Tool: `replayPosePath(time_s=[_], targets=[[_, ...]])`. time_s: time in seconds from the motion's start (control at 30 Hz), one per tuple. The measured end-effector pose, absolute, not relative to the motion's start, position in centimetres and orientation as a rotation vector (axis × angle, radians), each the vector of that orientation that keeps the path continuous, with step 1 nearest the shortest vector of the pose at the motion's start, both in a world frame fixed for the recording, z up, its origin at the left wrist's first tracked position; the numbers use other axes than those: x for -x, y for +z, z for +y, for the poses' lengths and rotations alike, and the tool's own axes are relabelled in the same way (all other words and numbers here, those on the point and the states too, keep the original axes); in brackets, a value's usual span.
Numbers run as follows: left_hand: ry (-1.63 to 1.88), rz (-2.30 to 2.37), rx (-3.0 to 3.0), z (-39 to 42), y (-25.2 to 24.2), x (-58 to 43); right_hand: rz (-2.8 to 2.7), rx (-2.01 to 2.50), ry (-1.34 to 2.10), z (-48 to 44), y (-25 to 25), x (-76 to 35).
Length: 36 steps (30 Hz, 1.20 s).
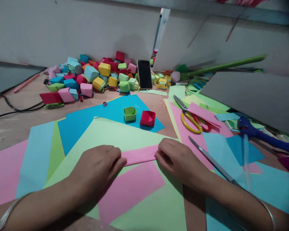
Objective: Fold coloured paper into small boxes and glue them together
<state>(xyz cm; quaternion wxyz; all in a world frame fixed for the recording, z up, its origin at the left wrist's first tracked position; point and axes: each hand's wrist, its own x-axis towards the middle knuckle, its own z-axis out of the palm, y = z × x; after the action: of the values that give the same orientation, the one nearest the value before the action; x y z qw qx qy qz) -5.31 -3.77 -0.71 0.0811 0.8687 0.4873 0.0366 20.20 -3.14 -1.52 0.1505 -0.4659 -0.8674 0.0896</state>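
A folded strip of pink paper (pixel 141 155) stretches between my two hands, over a pale green sheet (pixel 154 199). My left hand (pixel 98 162) pinches its left end between thumb and fingers. At the right end, my right hand (pixel 177 158) grips it the same way. Below the strip, a flat pink piece of paper (pixel 132 191) lies on the green sheet. Beyond my hands, a small open green paper box (pixel 130 114) and an open red paper box (pixel 147 118) sit on blue sheets (pixel 98 110).
Many folded paper cubes (pixel 91 73) are heaped against the wall, beside an upright phone (pixel 144 74). To the right lie scissors (pixel 191 123) with yellow and red handles, a thin blade (pixel 212 160) and a blue glue gun (pixel 257 131). Coloured sheets (pixel 35 154) spread at left.
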Motion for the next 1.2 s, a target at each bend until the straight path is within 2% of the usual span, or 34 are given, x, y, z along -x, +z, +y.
replayPosePath(time_s=[0.37,0.63,1.03,1.2], targets=[[0.250,1.408,-2.550,-3.9,-0.9,5.8,-2.493,1.489,0.241,-3.1,-1.8,-20.7],[0.502,1.171,-2.554,-3.6,-1.2,6.0,-2.587,1.064,0.263,-2.4,-0.7,-20.8],[0.664,1.077,-2.441,-4.0,-1.2,5.5,-2.490,0.909,0.625,-2.7,0.1,-20.9],[0.606,1.013,-2.457,-3.6,-1.4,5.6,-2.509,0.891,0.587,-2.7,-0.5,-21.0]])
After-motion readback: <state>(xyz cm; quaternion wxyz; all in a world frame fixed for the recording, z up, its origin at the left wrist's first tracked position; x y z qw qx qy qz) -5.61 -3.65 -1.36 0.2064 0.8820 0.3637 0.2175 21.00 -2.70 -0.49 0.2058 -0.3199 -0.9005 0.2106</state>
